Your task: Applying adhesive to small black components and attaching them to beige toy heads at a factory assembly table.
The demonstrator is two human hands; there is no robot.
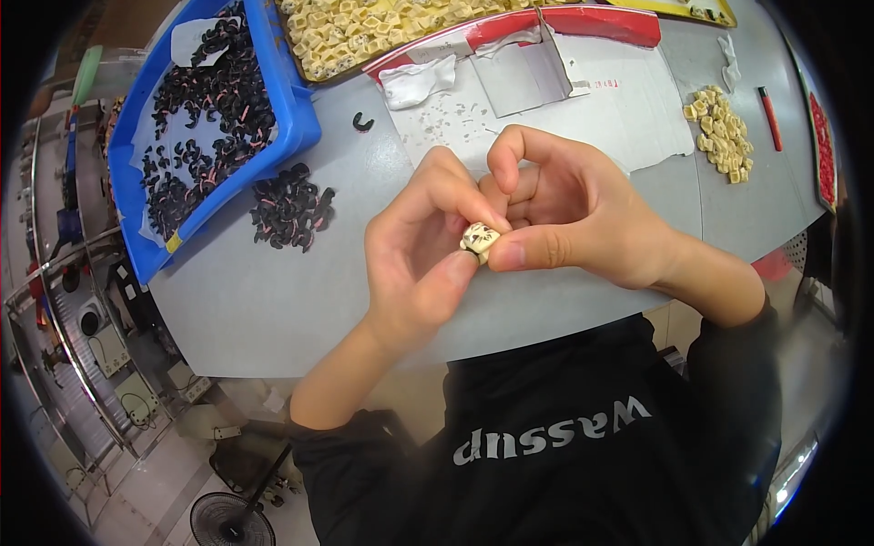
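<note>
Your left hand (419, 259) and right hand (569, 214) meet over the near edge of the grey surface (264, 300), their fingertips pinched together on one small cream part (479, 239). At the far left corner, one blue bin (296, 109) holds a heap of black curved pieces (205, 109); a loose pile of the same pieces (291, 214) lies just beside it, and a single one (363, 121) sits apart. At the far edge, a tray (564, 23) with a red rim holds many cream parts (364, 32). A small pile of cream parts (721, 132) rests near the right edge, too many to count.
</note>
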